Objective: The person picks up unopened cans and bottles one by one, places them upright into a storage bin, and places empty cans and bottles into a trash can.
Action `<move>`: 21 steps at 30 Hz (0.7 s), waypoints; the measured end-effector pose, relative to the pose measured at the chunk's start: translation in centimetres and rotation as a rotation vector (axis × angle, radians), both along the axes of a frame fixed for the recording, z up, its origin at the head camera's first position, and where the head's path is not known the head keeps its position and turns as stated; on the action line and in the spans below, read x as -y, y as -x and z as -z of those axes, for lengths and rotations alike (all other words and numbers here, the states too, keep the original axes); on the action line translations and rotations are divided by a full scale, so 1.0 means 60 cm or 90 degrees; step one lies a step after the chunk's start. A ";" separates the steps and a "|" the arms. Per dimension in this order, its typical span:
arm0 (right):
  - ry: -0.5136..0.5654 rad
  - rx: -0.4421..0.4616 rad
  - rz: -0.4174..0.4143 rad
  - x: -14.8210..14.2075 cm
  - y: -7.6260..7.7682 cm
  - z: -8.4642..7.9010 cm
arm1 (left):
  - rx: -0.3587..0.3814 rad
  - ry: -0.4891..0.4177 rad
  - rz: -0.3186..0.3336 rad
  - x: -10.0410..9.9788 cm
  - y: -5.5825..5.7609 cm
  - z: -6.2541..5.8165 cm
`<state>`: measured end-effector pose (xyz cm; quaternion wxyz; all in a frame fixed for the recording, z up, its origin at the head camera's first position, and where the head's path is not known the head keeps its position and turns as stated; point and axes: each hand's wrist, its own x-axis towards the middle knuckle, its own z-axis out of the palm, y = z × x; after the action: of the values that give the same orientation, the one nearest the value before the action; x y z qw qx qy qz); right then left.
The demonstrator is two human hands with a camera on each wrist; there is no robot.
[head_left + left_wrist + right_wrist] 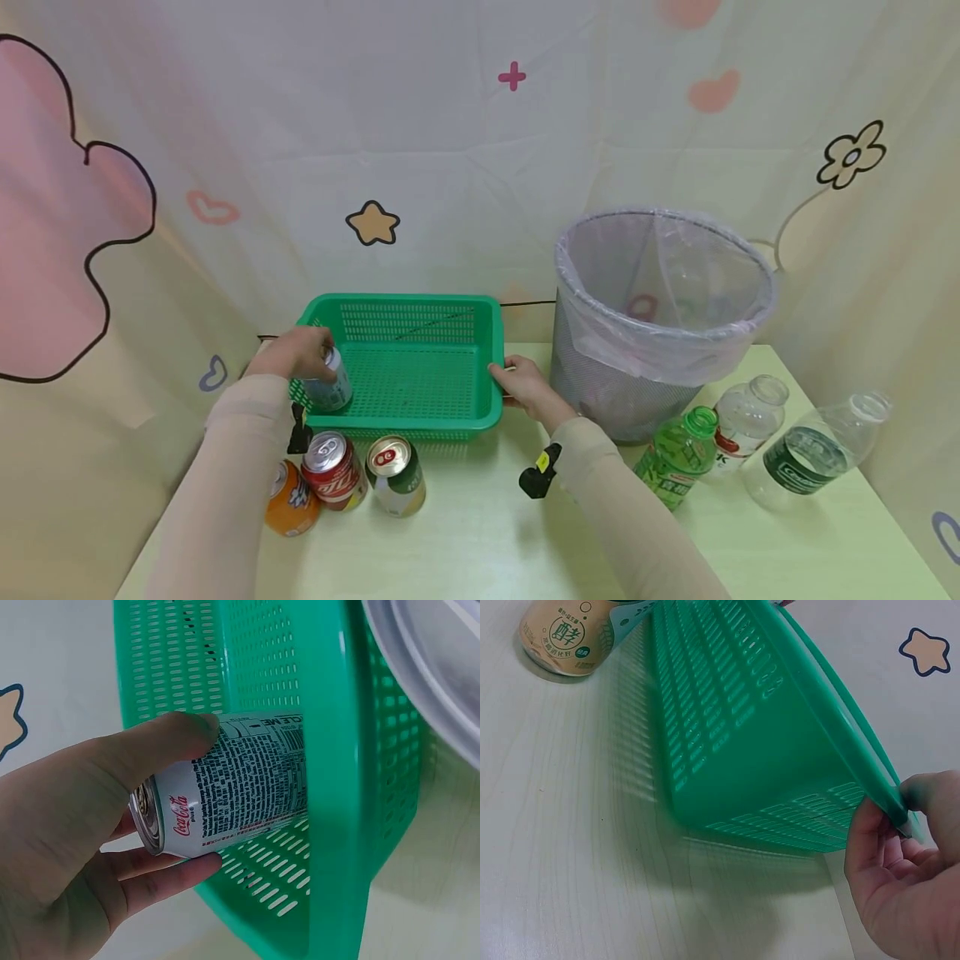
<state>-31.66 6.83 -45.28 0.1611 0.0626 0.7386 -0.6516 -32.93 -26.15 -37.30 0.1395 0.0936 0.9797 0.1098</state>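
A silver-white Coca-Cola can (247, 776) stands inside the left end of a green plastic basket (491, 333). My left hand (298, 352) grips the can near its top, thumb on one side and fingers on the other in the left wrist view. At the basket's right end my right hand (911, 862) pinches the rim between thumb and curled fingers. In front of the basket stand an orange can (291, 504), a red Coca-Cola can (335, 479) and a green-and-cream can (397, 483).
A mesh bin (600, 387) lined with a translucent bag stands right of the basket. Before it are a green bottle (678, 458), a clear bottle (746, 412) and a clear bottle with a dark green label (806, 458). A patterned curtain (450, 125) hangs behind the table.
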 end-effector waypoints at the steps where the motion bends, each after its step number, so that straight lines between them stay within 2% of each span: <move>1: 0.001 0.004 -0.001 0.001 0.000 0.000 | -0.002 0.001 -0.001 0.000 0.001 0.001; 8: 0.000 0.004 -0.006 0.004 0.001 0.001 | -0.001 0.002 -0.020 -0.001 0.004 0.010; 14: 0.006 0.000 -0.004 0.001 0.002 0.003 | 0.002 -0.006 -0.015 -0.005 0.013 0.015; 21: 0.011 -0.003 -0.010 -0.003 0.002 0.005 | -0.038 0.012 -0.018 -0.012 0.024 0.018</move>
<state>-31.79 6.98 -45.60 0.1650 0.0538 0.7340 -0.6566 -34.36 -25.42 -38.38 0.1097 0.0818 0.9856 0.0998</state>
